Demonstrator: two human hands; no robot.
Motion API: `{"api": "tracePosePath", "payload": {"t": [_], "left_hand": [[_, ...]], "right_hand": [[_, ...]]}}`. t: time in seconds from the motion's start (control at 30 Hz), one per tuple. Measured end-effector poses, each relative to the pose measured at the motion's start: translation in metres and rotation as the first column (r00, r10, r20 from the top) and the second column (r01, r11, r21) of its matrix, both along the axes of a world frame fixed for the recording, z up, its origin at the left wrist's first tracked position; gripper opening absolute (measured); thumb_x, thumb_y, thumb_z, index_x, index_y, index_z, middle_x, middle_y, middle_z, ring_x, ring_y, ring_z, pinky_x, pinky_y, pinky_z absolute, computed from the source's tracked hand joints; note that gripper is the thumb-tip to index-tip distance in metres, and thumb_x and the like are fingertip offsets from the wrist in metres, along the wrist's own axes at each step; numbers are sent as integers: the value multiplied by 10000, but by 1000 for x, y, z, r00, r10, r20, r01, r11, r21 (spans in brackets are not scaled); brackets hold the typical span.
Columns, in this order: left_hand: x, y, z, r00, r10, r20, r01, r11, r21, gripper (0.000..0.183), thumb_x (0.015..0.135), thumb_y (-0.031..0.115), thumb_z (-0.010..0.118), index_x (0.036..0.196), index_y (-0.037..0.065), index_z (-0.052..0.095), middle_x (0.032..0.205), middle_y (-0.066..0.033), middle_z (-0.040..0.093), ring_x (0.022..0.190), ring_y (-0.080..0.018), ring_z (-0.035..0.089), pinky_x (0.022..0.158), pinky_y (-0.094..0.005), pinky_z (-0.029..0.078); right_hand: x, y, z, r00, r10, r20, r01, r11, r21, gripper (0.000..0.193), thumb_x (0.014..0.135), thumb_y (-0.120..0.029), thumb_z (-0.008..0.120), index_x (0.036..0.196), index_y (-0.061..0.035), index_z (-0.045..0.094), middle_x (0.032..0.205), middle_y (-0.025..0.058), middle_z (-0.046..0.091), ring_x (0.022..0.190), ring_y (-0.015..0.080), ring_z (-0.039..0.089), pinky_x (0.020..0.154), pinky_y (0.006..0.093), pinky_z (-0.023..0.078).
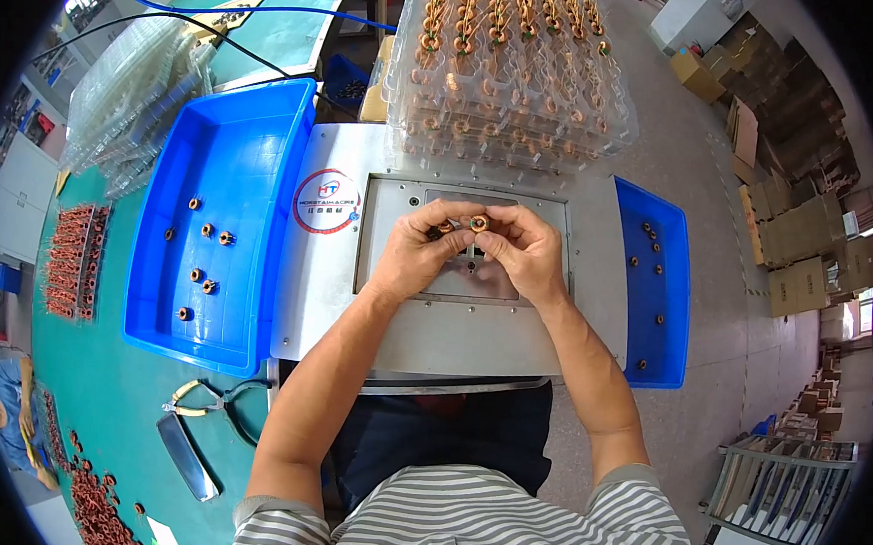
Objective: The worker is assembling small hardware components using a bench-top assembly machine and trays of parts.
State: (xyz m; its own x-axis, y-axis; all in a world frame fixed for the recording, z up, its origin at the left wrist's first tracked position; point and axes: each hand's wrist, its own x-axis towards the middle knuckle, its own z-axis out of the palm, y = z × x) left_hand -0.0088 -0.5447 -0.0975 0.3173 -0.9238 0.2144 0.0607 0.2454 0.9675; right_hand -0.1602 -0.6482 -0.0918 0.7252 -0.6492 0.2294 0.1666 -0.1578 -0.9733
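Note:
Above the metal plate [424,331] of the machine, both my hands meet at a small copper-wound ring coil [480,223]. My right hand [534,258] pinches it between thumb and fingertips. Closed fingers of my left hand [410,253] touch its other side, and a second dark coil [440,230] shows tucked within them. Directly under my fingertips lies the recessed middle panel [495,281] with a small slot, partly hidden by the hands.
Blue trays [229,133] [668,285] with several loose coils flank the machine. Stacked clear plastic trays [510,99] of coils stand behind it. Pliers [196,398] and a dark flat strip [186,455] lie on the green table [105,383], beside heaped red coils [98,511]. Another person [13,408] sits far left.

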Motion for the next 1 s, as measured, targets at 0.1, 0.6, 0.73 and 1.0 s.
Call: {"api": "tracePosePath", "payload": {"t": [0.1,0.6,0.73,1.0], "left_hand": [[-1,0,2,990,-23,-142,26,1000,18,296,878,8,658,1173,23,647,980,-26,664,812,-79,573,705,-235,489],[6,0,0,987,-27,-156,54,984,171,228,932,151,645,1097,-4,672,916,-11,678,719,-45,528,612,-203,437],[5,-1,2,980,-22,-198,57,983,175,227,920,153,662,1085,-1,675,891,-11,671,688,-48,516,572,-200,417],[4,-2,1,938,-72,-340,127,981,143,269,904,199,695,1075,-4,652,845,1,629,614,-34,464,473,-175,331]], "right_hand": [[0,0,0,1000,-31,-2,31,999,-36,265,867,-27,701,1104,29,597,982,92,684,820,103,634,647,224,526],[2,2,5,991,-89,-97,46,925,-378,251,836,-10,708,1072,2,623,958,58,657,827,96,642,719,232,540],[2,2,3,995,-74,-71,50,955,-293,254,837,-12,707,1077,-7,623,957,56,656,851,107,647,733,242,542],[1,5,4,995,-77,-59,55,951,-303,292,857,-19,691,1133,6,599,949,54,649,845,113,641,760,250,534]]}}
